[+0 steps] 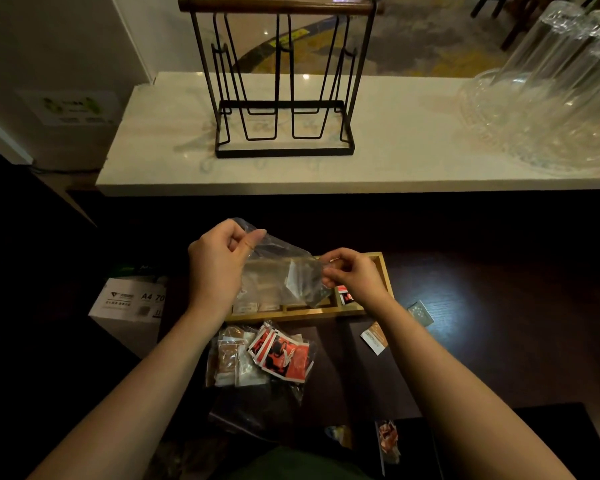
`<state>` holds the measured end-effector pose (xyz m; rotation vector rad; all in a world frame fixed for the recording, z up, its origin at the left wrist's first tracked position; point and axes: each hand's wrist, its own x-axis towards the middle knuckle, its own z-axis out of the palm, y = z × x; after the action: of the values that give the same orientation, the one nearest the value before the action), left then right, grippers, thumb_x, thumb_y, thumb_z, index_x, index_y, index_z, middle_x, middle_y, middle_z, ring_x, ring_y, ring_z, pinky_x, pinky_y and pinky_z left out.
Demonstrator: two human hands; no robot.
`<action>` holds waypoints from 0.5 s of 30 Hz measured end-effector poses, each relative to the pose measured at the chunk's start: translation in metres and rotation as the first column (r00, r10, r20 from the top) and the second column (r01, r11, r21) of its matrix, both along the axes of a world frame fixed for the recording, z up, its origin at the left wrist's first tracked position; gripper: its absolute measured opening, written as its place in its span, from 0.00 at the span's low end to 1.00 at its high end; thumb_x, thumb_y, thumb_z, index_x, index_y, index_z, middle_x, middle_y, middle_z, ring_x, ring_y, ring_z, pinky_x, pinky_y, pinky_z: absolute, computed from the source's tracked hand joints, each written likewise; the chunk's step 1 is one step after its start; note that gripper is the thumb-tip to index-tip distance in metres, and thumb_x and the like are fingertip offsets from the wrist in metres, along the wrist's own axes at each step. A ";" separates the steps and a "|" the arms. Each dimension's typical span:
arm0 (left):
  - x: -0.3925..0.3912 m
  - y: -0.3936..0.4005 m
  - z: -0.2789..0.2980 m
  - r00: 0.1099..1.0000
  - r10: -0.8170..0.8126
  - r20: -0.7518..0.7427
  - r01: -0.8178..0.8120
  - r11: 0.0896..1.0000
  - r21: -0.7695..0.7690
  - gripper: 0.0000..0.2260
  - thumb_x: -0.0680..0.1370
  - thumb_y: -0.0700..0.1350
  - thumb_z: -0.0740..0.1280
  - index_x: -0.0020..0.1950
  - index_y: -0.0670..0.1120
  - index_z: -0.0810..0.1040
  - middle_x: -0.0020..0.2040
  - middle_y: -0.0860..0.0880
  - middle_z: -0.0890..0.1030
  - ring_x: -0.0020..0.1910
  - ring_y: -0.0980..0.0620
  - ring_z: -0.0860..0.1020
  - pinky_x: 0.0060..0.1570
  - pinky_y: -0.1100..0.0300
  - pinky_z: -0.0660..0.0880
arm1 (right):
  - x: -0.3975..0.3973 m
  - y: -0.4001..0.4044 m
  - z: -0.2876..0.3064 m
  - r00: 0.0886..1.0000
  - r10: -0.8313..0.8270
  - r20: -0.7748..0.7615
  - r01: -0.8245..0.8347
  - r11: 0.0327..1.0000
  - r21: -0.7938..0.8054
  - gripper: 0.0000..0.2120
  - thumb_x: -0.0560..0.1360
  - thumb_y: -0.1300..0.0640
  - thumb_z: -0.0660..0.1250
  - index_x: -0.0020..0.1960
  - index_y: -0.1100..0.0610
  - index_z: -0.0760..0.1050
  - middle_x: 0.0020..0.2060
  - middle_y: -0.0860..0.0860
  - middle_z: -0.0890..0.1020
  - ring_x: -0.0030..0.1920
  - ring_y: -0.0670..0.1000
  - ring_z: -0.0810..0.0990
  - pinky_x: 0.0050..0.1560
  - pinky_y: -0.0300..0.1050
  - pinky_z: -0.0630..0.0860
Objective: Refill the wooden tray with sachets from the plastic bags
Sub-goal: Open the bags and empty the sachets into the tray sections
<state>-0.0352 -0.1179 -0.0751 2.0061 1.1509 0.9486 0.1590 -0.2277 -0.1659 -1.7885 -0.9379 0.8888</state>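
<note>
While my left hand [219, 263] pinches one edge of the crumpled clear plastic bag [284, 271], my right hand [352, 275] pinches its three o'clock edge, fingers curled tight. It hangs above the long compartmented wooden tray [383, 271]; red and brown paper sachets [278, 353] lie bagged at six o'clock.

The clear bag [284, 275] and both hands hide most of the tray [383, 271]; its compartments' contents cannot be told. The glasses [568, 81] are cut off at right. Print on the sachets [281, 355] is too small to read.
</note>
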 end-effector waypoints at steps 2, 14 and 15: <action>0.001 -0.001 0.002 1.000 -0.014 -0.008 0.014 1.000 0.000 0.13 0.75 0.47 0.69 0.33 0.45 0.72 0.25 0.52 0.70 0.26 0.58 0.72 0.27 0.72 0.68 | 0.000 -0.001 -0.001 1.000 0.006 0.003 -0.006 1.000 -0.004 0.09 0.74 0.68 0.65 0.54 0.62 0.76 0.36 0.53 0.81 0.35 0.42 0.82 0.41 0.39 0.81; 0.004 -0.007 0.009 1.000 -0.019 -0.011 0.019 1.000 0.000 0.14 0.75 0.46 0.70 0.35 0.38 0.74 0.25 0.45 0.72 0.27 0.56 0.75 0.22 0.69 0.68 | -0.003 -0.008 -0.004 0.997 -0.011 -0.074 0.010 1.000 -0.007 0.13 0.74 0.68 0.66 0.58 0.61 0.73 0.39 0.58 0.82 0.36 0.46 0.82 0.42 0.42 0.81; 0.004 -0.006 0.009 1.000 -0.015 -0.009 0.015 1.000 -0.003 0.14 0.75 0.46 0.70 0.35 0.38 0.74 0.25 0.45 0.71 0.27 0.57 0.75 0.22 0.70 0.68 | -0.004 -0.007 -0.004 0.997 -0.012 -0.080 0.012 1.000 0.000 0.14 0.74 0.68 0.66 0.58 0.60 0.73 0.38 0.58 0.82 0.36 0.46 0.83 0.42 0.42 0.81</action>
<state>-0.0309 -0.1240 -0.0657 2.0163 1.1400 0.9310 0.1553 -0.2349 -0.1697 -1.7434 -0.8752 0.9451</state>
